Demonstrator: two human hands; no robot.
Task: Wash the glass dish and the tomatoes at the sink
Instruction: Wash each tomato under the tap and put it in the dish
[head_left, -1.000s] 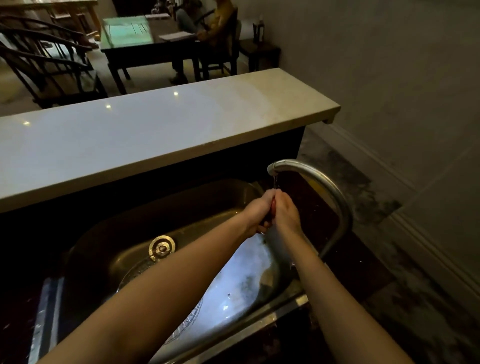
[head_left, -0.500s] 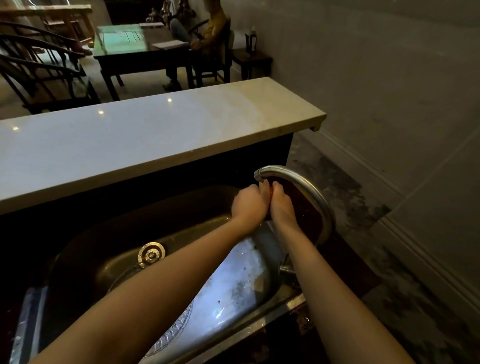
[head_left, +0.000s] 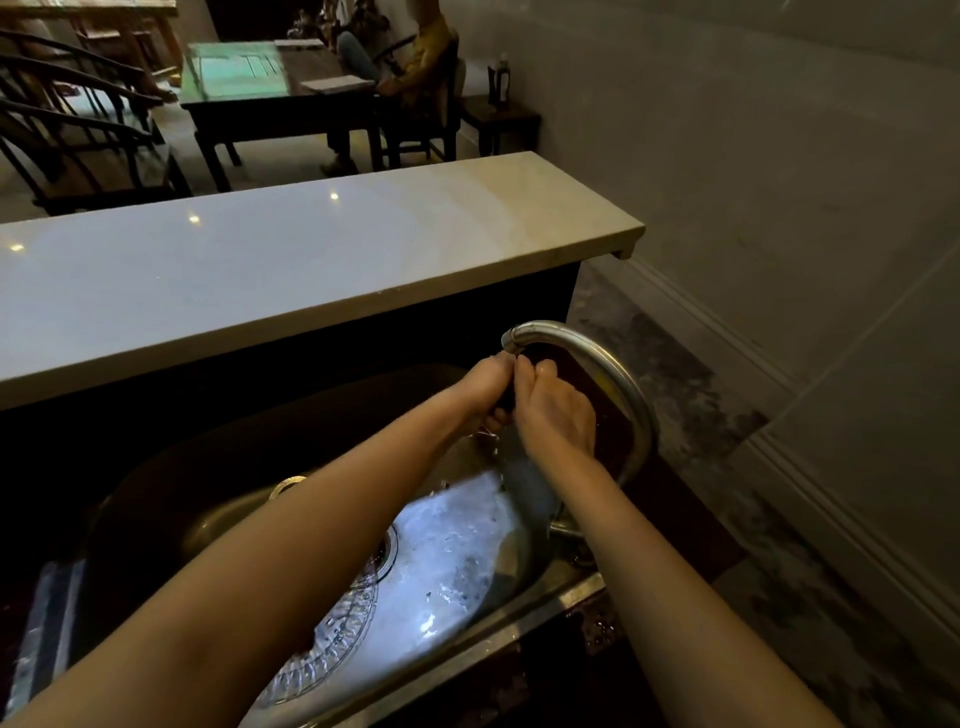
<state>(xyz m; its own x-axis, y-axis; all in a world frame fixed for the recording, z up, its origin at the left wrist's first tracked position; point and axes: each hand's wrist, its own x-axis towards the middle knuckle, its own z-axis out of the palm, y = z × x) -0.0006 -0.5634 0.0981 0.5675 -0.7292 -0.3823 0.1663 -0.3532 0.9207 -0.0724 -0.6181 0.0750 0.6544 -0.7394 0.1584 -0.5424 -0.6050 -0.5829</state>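
Pale counter, dark table and chairs beyond, grey wall.

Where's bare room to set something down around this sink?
The counter ledge behind the sink is bare. The basin floor between the glass dish and the faucet is open. Crowded under the spout, where left hand and right hand meet.

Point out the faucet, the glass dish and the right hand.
faucet (head_left: 597, 356), head view, on top of its curved spout
glass dish (head_left: 348, 639), head view, on its patterned rim
right hand (head_left: 558, 415), head view, on the back of the hand
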